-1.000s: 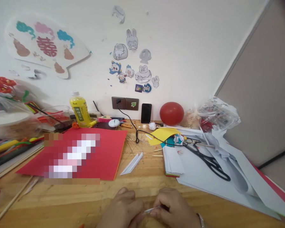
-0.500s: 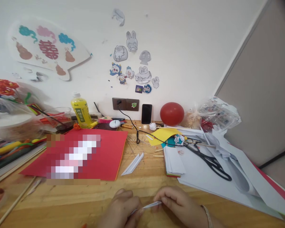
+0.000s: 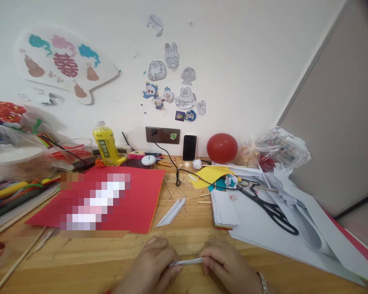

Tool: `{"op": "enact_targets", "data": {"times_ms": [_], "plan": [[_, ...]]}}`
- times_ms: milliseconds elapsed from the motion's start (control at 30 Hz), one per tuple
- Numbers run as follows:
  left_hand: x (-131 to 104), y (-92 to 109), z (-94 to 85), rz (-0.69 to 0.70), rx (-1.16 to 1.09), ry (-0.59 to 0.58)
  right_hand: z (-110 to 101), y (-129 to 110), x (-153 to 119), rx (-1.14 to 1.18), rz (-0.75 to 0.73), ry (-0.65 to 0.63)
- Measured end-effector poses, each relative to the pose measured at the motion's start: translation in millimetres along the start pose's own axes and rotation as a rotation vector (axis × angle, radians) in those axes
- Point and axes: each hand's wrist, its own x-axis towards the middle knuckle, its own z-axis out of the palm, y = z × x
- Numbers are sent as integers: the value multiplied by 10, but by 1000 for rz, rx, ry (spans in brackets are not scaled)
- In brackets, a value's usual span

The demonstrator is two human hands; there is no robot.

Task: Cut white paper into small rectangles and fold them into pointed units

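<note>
A narrow folded strip of white paper [image 3: 190,261] stretches level between my hands, low over the wooden table. My left hand [image 3: 155,261] pinches its left end between thumb and fingers. The right end is gripped by my right hand [image 3: 223,259], whose wrist wears a bracelet [image 3: 262,282]. Beyond the hands, two or so folded white paper pieces [image 3: 171,212] lie pointing away from me. A stack of small paper sheets [image 3: 223,208], white on top with coloured edges below, sits past my right hand.
Red paper [image 3: 141,196] lies at the left, partly pixelated. Black-handled scissors [image 3: 270,208] rest on large white sheets [image 3: 263,245] at the right. Along the wall stand a yellow drink bottle [image 3: 106,143], a phone [image 3: 189,148] and a red balloon [image 3: 222,148]. A black cable [image 3: 168,153] crosses the back.
The paper strip has turned from slanting to nearly level, and more of it shows between the hands. My left hand has shifted slightly; both hands still grip the paper.
</note>
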Motion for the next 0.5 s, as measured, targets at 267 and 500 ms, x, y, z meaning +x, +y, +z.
{"op": "enact_targets", "data": {"times_ms": [267, 500], "plan": [[-7, -41, 7, -133, -56, -18, -9, -18, 0, -20, -25, 19], [-17, -21, -15, -255, -127, -67, -5, 27, 3, -32, -66, 34]]}}
